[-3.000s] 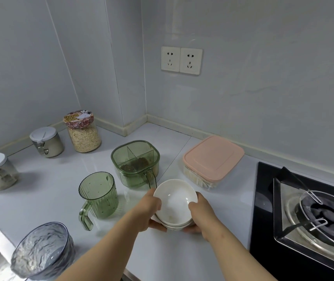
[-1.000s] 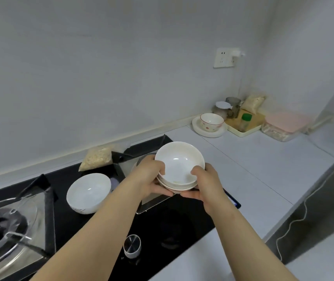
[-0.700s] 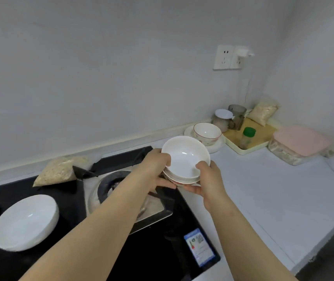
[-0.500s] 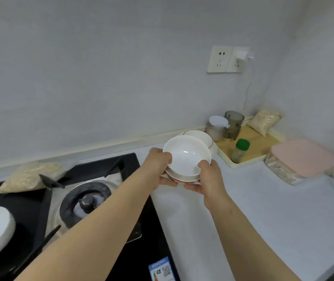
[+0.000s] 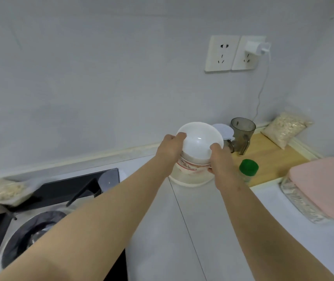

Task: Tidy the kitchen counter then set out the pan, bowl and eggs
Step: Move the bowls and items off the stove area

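Head view: both hands, left (image 5: 169, 148) and right (image 5: 219, 160), grip a stack of round white ceramic bowls (image 5: 199, 142), holding it in a red-patterned bowl (image 5: 190, 165) on a white plate (image 5: 190, 179) on the pale table (image 5: 212, 220).

Single head-worn wide-angle view, no second camera to overlap with. It looked forward and down from standing height along both bare forearms toward the pale grey back wall (image 5: 101, 88). The white double wall socket (image 5: 232, 53) sat upper right; the black glass gas hob (image 5: 77, 187) was cut off at lower left. The white stone counter (image 5: 182, 230) filled the near foreground, close in. Straight edges bowed toward the frame borders.
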